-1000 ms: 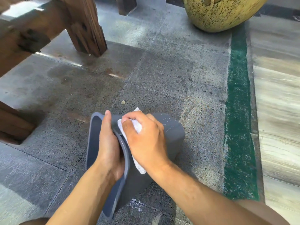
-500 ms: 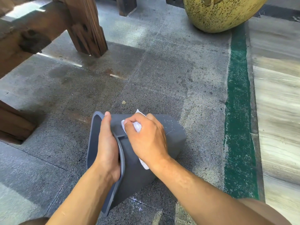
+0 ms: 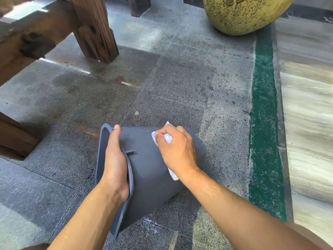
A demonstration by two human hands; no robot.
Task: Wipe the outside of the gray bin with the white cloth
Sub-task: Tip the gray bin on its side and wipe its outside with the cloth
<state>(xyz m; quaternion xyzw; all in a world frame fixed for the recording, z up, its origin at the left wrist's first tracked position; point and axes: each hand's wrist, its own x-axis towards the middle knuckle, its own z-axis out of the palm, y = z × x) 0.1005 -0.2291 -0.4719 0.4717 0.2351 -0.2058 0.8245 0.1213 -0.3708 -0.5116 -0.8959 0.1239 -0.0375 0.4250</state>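
Bin (image 3: 149, 170) lies on its side on the stone floor (image 3: 180, 78), low centre of view, mouth toward 9 o'clock, base toward 3. Left hand (image 3: 115, 159) grips the rim, thumb edge along the lip, fingers hidden inside the mouth. Right hand (image 3: 177, 150) is clenched on the bunched cloth (image 3: 166, 138), pressed to the upper wall near the base end; one tail of cloth shows below the wrist at 5 o'clock.

Risks, as judged:
- Bin rests on a curved wall. A hard push toward 3 o'clock could roll or skid it if the rim grip loosens.
- The loose tail could drag on the gritty floor and carry dirt back onto the plastic.
- The underside against the floor stays unwiped unless the bin is turned.
- Wooden post (image 3: 93, 29) at 11 o'clock and yellow pot (image 3: 243, 13) at 1 stand well apart; no collision likely.
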